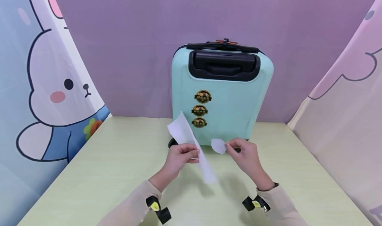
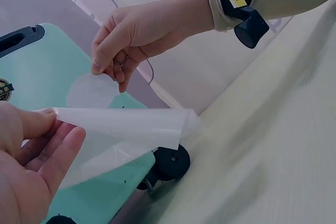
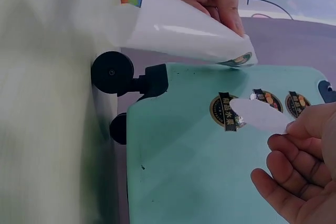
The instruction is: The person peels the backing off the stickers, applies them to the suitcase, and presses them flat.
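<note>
My left hand (image 1: 182,155) pinches a white sticker sheet (image 1: 191,135) between thumb and fingers; the sheet curls over on itself. A black and gold sticker shows on the sheet's edge in the right wrist view. Between thumb and forefinger, my right hand (image 1: 243,153) pinches a round sticker (image 1: 218,146) by its edge, its white side facing me. Behind both hands stands a mint-green suitcase (image 1: 229,110). Three black and gold stickers run in a column on it: a top one (image 1: 203,96), a middle one (image 1: 199,110) and a lower one (image 1: 199,122).
The suitcase stands upright on a pale table (image 1: 119,166), its black wheels (image 2: 172,162) at the bottom. Its black handle (image 1: 224,65) is at the top. A purple cloth (image 1: 134,53) hangs behind, and a rabbit-print curtain (image 1: 53,77) borders the left side.
</note>
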The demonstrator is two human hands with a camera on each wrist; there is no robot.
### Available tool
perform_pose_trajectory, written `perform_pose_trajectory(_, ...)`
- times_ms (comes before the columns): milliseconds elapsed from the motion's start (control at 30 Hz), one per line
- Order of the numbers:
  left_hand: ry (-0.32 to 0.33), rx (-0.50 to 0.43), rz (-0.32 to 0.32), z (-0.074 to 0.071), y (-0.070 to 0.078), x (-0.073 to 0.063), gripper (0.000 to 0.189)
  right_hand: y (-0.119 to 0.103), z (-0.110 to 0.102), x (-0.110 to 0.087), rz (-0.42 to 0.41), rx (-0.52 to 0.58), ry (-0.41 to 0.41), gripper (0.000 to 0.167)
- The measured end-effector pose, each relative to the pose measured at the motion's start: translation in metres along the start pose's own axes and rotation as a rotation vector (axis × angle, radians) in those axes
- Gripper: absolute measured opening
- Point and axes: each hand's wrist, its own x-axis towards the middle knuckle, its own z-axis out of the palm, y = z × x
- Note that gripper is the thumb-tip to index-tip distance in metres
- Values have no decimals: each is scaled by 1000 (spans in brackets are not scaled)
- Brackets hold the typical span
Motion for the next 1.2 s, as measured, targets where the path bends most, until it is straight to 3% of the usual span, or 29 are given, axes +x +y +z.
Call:
perform_pose_trajectory(367,16,-4,-34,-3,-6,1,18,2,-1,1,1,-23,26,15)
perform_pose_trajectory(700,31,-33,-107,-4,-22,1,16,6,-2,0,33,-31,20,14)
perform_pose_trajectory(1067,44,-18,-145,-6,-35,1,18,5,-2,1,51,-43,6,12)
perform_pose_trajectory(1200,12,-24,-170,-8,-43,3,16,5,-2,1,58,-43,0,13)
